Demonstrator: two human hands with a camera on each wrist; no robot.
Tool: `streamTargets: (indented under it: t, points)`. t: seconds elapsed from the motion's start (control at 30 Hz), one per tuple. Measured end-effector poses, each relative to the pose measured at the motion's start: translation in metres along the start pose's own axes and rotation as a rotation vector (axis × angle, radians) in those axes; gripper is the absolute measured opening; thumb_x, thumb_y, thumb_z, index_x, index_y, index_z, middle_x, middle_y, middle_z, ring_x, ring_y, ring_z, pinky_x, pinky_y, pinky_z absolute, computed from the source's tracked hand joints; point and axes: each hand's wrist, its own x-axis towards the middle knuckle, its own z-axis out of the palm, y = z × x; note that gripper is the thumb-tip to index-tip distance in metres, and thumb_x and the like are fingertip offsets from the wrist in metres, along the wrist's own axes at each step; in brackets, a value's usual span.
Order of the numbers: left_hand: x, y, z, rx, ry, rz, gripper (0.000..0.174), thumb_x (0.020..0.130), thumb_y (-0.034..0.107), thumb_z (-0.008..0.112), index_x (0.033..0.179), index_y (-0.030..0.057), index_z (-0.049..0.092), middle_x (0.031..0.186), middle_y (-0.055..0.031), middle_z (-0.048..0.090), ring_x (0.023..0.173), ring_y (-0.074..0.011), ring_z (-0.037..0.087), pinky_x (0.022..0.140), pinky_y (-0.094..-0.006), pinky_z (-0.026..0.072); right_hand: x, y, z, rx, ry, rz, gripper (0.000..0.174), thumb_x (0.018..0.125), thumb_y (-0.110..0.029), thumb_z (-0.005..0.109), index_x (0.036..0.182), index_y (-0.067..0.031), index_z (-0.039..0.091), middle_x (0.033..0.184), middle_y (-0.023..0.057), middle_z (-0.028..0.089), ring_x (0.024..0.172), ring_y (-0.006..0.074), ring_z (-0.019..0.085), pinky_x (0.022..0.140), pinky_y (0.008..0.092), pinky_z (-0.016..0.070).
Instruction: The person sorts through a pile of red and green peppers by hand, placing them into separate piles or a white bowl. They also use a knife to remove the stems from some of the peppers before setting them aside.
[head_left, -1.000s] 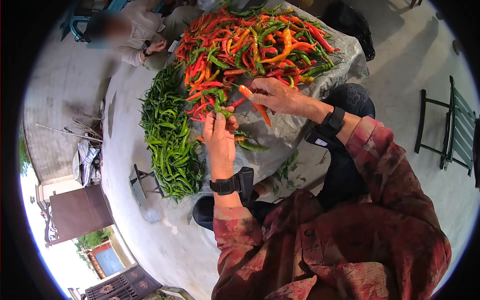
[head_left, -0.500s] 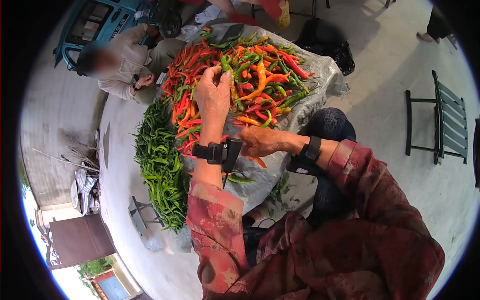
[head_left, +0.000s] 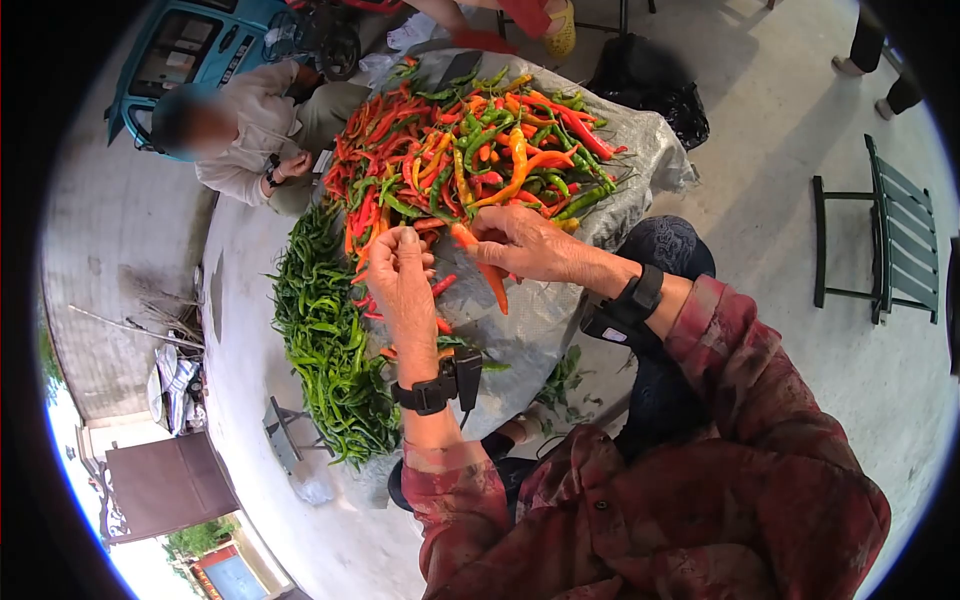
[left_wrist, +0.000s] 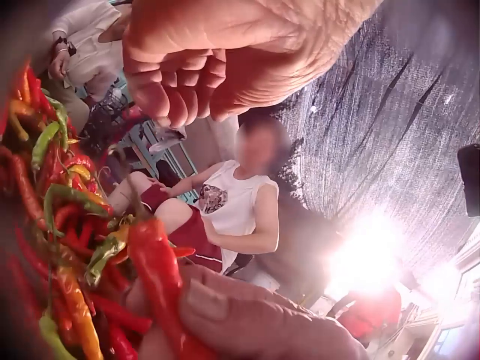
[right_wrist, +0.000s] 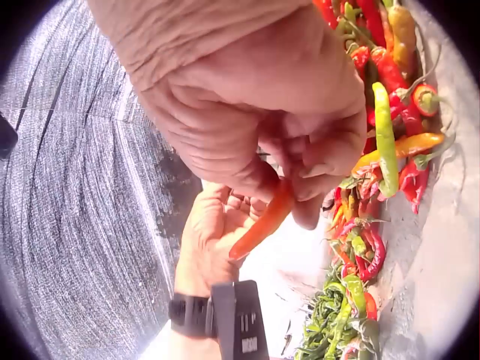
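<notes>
My right hand point(head_left: 520, 243) pinches an orange-red chili pepper point(head_left: 492, 285) between thumb and fingers, over the near edge of the pepper pile. In the left wrist view, this pepper point(left_wrist: 156, 262) stands with its stem end upward beside the right thumb. In the right wrist view, its tip point(right_wrist: 253, 238) points down past the fingers. Just left of it is my left hand point(head_left: 402, 290), fingers loosely curled and thumb raised. No pepper shows in the left palm point(right_wrist: 212, 227). Red, orange and some green peppers point(head_left: 425, 165) lie heaped beyond both hands.
A pile of green peppers point(head_left: 335, 350) lies to the left. Grey sheeting point(head_left: 640, 150) spreads under the red heap. A seated person point(head_left: 250, 125) is at the far left. A green folding chair point(head_left: 900, 225) stands right, and a black plastic bag point(head_left: 655, 95) lies behind.
My left hand carried a green pepper out over the red heap, then came back beside the right hand without it. The right hand keeps hold of the orange-red pepper throughout.
</notes>
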Motion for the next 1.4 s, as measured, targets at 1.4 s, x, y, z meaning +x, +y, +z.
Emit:
streamTargets:
  t: [1.4]
  points:
    - [-0.123,-0.082,-0.075,0.565,-0.066,0.193,0.016,0.079,0.001,0.060,0.095,0.0032,0.061,0.086,-0.0114,0.064,0.076,-0.0270,0.063,0.068,-0.0348,0.0490,-0.001,0.012,0.023,-0.093,-0.610,0.301,0.027,0.090,-0.027,0.053,0.083,-0.0002,0.056,0.062,0.0036,0.056,0.053,0.0100,0.054,0.047,0.0269,0.0442]
